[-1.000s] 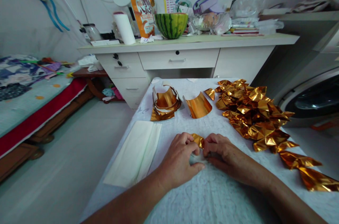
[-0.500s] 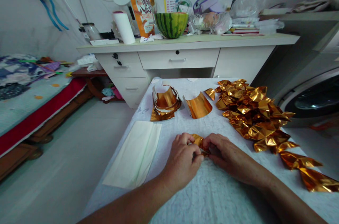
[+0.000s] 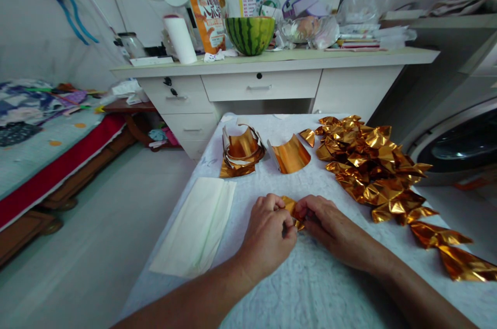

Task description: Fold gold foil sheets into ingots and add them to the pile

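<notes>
Between my hands, low over the cloth-covered table, is a small piece of gold foil paper. The curled fingers of my left hand grip its left side. My right hand pinches its right edge between thumb and fingers. Most of the piece is hidden by my fingers. Beyond it lie a curved gold foil sheet and a stack of curling gold sheets. At the right is a heap of folded gold foil pieces. A folded pale paper sheet lies flat left of my left hand.
A white desk with drawers stands behind the table, bearing a watermelon half, an orange snack bag and a white roll. A washing machine is at the right. A bed is at the left.
My fingers have shifted slightly around the foil piece; the left thumb is tucked in more and the right fingers have moved a little. The other foil pieces stay put.
</notes>
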`<state>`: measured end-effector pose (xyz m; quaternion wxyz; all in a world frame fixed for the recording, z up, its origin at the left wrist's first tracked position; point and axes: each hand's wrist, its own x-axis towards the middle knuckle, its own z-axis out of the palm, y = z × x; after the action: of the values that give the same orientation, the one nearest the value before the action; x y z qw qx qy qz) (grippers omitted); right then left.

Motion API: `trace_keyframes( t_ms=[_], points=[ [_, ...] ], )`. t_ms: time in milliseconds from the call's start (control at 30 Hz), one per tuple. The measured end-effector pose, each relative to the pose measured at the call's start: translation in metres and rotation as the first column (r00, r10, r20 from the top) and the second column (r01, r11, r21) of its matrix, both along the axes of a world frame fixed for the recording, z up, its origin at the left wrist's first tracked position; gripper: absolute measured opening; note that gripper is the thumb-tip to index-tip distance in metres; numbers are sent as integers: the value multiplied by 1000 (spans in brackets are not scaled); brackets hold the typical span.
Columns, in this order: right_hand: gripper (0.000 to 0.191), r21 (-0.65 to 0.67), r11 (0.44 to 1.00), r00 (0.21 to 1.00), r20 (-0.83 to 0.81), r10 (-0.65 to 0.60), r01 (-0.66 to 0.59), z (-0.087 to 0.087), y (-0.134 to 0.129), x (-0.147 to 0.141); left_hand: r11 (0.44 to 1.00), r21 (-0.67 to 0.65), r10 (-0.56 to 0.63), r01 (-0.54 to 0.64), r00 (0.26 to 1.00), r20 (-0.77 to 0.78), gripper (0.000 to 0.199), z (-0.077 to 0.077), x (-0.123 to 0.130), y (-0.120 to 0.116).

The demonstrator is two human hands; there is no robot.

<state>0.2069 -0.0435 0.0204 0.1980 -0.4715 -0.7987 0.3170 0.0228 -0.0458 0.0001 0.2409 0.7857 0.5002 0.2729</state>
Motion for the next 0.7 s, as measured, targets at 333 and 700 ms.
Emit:
trace_keyframes(
  t_ms=[333, 700],
  points=[
    [10, 32, 998, 995, 83, -59, 57, -5, 1, -8, 1000, 10, 5, -5, 1000, -3, 13, -3, 1, 1],
    [10, 32, 997, 993, 95, -69, 66, -4, 1, -10, 1000, -16, 16, -17, 999, -33, 14, 0, 1, 1]
  ],
)
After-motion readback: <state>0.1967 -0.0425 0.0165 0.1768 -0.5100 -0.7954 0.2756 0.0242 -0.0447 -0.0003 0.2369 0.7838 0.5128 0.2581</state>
